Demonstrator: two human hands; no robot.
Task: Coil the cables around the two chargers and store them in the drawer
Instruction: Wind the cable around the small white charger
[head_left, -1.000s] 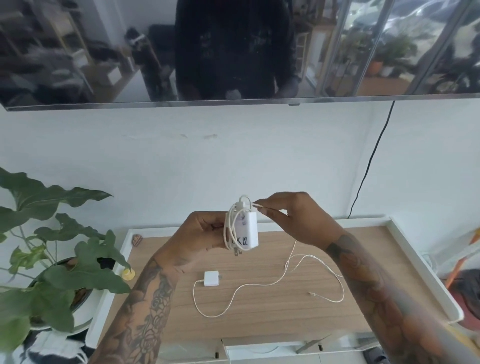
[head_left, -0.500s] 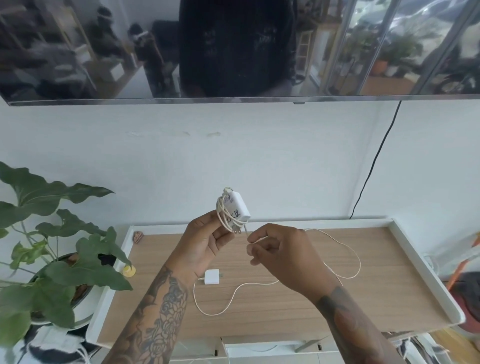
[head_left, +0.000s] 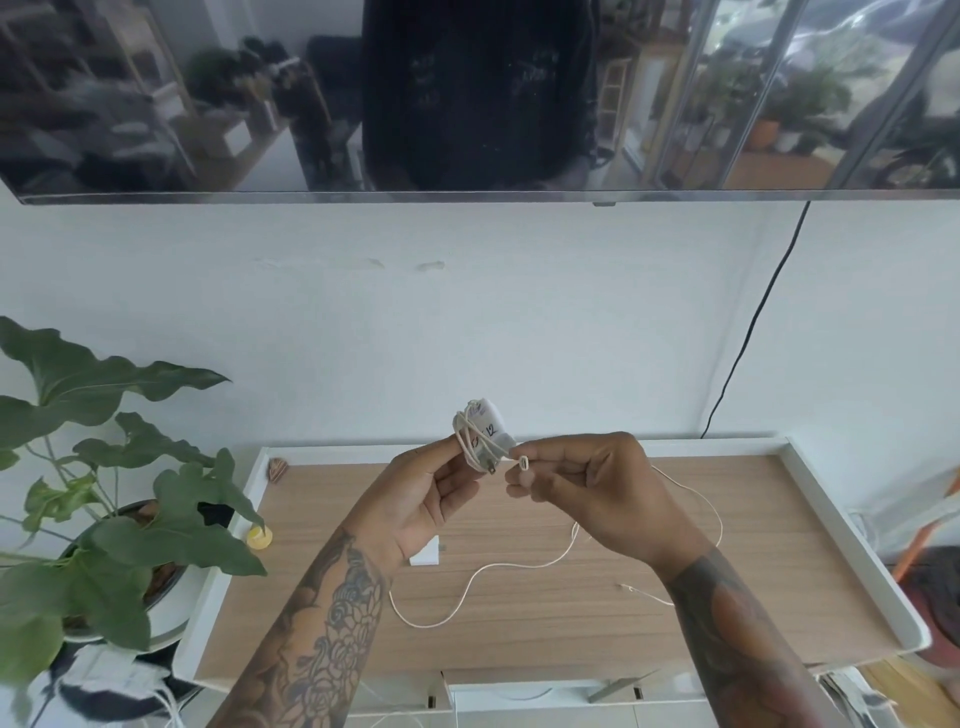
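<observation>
My left hand (head_left: 423, 501) holds a white charger (head_left: 487, 427) up above the wooden table top, its cable wound around it. My right hand (head_left: 592, 488) pinches that cable's connector end (head_left: 523, 462) right beside the charger's prongs. A second white charger (head_left: 426, 557) lies on the table, partly hidden by my left wrist. Its loose cable (head_left: 498, 577) snakes across the wood to a free end (head_left: 623, 587) near my right forearm.
The table (head_left: 810, 525) has a raised white rim. A potted plant (head_left: 119, 525) stands at its left, with a small yellow object (head_left: 258, 538) and a shell-like piece (head_left: 277, 468) near that edge. A black wire (head_left: 748, 343) runs down the wall. White drawer fronts (head_left: 519, 696) sit below.
My right hand wound the last of the cable around the charger and now grips its connector end beside the prongs. The charger turned in my left hand.
</observation>
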